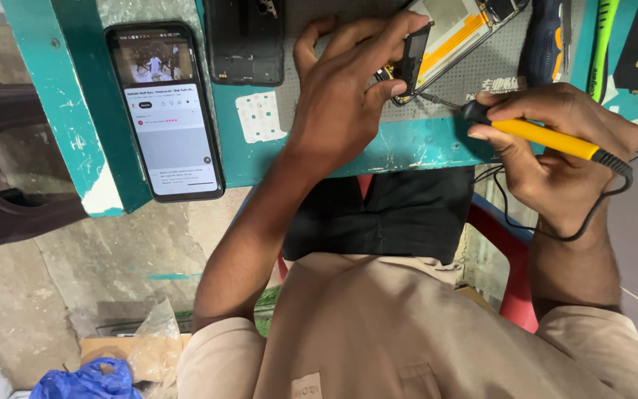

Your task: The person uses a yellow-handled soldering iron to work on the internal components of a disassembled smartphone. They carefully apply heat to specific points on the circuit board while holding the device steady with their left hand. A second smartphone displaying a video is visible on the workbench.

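A small black part is pinched between the thumb and fingers of the left hand, at the lower corner of an opened phone lying on the grey mat of the teal bench. A yellow-handled soldering iron is gripped pen-fashion by the right hand, its tip set against that same corner. The back cover is already off and lies beside; the soldering is judged under way, with reassembly left. A second phone with a lit screen is seen further left.
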